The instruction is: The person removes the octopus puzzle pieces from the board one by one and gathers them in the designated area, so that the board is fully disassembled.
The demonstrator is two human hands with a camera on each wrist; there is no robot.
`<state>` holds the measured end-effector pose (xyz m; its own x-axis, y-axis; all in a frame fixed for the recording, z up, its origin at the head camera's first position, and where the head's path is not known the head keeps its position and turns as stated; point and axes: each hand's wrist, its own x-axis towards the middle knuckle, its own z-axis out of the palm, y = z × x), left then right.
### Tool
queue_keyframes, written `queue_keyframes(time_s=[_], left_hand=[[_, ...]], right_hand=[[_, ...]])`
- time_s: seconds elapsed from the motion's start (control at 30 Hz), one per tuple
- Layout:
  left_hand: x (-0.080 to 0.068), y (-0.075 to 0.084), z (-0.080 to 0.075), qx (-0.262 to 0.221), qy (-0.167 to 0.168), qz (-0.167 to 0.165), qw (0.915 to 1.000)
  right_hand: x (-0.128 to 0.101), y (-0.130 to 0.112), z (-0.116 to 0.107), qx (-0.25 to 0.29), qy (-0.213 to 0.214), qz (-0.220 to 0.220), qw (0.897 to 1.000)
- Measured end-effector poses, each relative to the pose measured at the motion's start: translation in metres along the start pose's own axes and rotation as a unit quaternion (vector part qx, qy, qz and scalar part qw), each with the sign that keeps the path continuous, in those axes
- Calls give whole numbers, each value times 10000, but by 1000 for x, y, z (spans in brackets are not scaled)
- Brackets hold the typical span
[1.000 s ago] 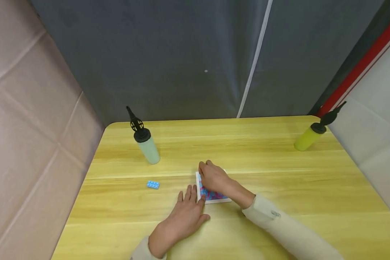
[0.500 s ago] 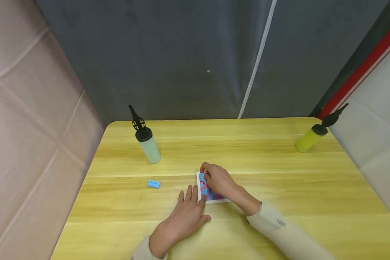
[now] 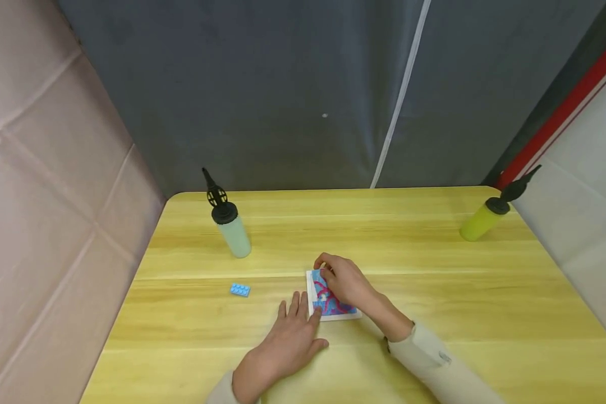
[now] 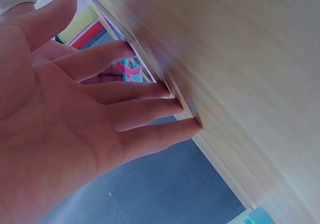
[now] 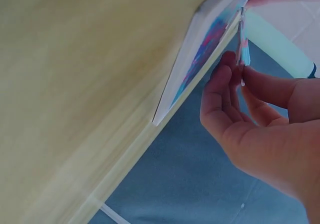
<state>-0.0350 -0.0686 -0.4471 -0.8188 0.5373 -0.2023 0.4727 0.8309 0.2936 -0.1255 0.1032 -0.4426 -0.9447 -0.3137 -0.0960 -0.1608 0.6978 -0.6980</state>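
Dark curtain [image 3: 262,101] hung beyond the desk's [image 3: 409,247] far edge. Head view: a white-bordered board [image 3: 340,317] lay midway between the side edges, the left hand [image 3: 289,341] at its near-left corner. Left wrist: fingers stretched straight, spread. Right wrist: the right hand [image 5: 260,114] pinched a thin printed piece [image 5: 245,54], likely light, stiff, best held edgewise; no writing was legible.

A white-bordered blue-and-pink board [image 5: 179,74] lies flat; a thin printed piece [image 5: 245,48] tilts above it, perhaps touching.
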Motion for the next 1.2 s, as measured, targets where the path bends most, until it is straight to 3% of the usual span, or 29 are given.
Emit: queue_keyframes(time_s=[1.2], left_hand=[[1, -3, -5, -104, 18, -34, 9999]], right_hand=[[0, 1, -11, 192, 79, 120, 9997]])
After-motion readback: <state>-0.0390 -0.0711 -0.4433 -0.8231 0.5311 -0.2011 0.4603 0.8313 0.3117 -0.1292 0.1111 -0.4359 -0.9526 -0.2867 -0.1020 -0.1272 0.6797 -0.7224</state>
